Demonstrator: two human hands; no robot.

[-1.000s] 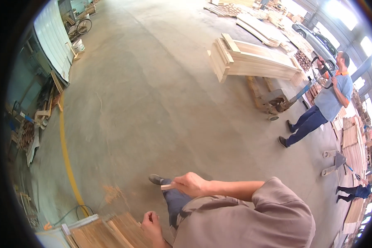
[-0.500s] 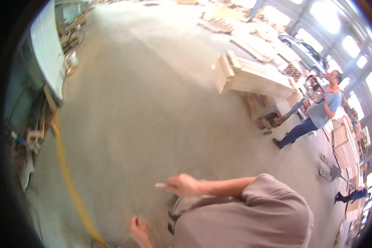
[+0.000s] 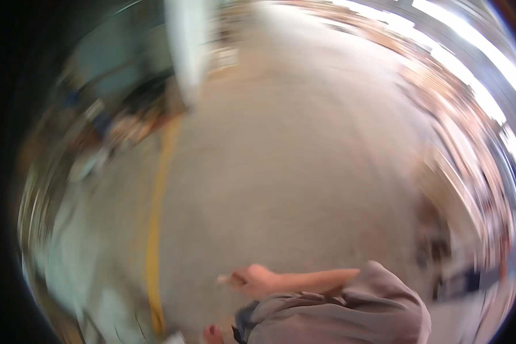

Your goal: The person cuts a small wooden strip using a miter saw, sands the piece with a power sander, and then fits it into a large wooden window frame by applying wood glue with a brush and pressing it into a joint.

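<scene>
Head view, smeared by motion blur: the right hand (image 3: pixel 256 279) is closed, fingers clamped on a small pale piece (image 3: pixel 222 280) whose end pokes out to the left. The piece lies at the fingertip side of that hand, out beyond the thumb, its long axis running roughly left to right in line with the forearm. The right hand, gripping it, is the nearer one. The left hand (image 3: pixel 213 334) sits below the piece and slightly to its left, well apart from it and cut by the lower edge; its fingers look curled, but I cannot tell whether they are together or hold anything.

Counted: two hands, one piece, nothing else visible in the right grip.

Next outward come the grey-brown sleeve (image 3: pixel 384 286) on the right arm and a pale object (image 3: pixel 175 338) at the lower edge, left of the left hand, too blurred to name. Both hands are above the floor (image 3: pixel 281 189). One yellow line (image 3: pixel 154 246) runs along it, left of the hands. Farther off stand one white panel (image 3: pixel 187 51) at upper left and one pale stack (image 3: pixel 456 192) at right, its boards too smeared to count. Dark legs (image 3: pixel 470 282), apparently one person's, show below the stack.
</scene>
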